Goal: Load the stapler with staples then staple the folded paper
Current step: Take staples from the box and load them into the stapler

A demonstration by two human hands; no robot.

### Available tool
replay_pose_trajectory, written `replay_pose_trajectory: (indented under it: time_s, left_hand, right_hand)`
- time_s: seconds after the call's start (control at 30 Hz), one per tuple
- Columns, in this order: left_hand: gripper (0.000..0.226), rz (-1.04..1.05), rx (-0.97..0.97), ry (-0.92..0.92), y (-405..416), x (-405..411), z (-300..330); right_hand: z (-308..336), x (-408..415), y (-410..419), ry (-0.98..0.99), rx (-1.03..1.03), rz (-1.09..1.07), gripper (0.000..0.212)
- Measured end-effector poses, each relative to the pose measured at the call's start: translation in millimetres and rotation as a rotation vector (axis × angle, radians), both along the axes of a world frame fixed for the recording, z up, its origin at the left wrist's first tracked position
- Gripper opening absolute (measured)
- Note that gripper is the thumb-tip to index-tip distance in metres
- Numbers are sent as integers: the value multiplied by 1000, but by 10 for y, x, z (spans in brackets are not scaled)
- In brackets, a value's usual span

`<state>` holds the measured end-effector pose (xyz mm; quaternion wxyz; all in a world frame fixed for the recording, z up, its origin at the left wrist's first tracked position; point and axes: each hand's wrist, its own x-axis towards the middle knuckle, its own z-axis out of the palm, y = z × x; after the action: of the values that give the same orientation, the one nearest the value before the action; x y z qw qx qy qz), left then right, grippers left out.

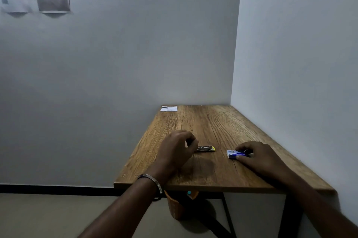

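Hands work at the near part of the wooden table [213, 121]: the left hand [177, 147] curls its fingers round the stapler [205, 148], lying flat near the middle, while the right hand [257, 157] pinches the blue staple box [235, 154] just right of it. Folded paper [169, 108] lies at the far left corner.

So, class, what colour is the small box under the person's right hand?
Blue and white: the staple box, seen best in the head view.
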<state>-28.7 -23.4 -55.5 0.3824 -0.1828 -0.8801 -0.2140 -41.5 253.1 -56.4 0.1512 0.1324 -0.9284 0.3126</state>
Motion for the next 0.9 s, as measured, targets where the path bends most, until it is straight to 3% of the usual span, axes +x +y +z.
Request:
replay_pose_trajectory:
  time_s: [0.13, 0.3, 0.9]
  left_hand:
    - [27, -117, -196, -127, 26, -11, -14]
    - [29, -199, -305, -179, 12, -38, -15]
    - [27, -237, -332, -332, 8, -59, 2]
  right_hand:
    - [15, 17, -91, -14, 4, 44, 21]
    - [26, 50, -249, -41, -25, 137, 18]
    - [20, 36, -308, -62, -96, 267, 14]
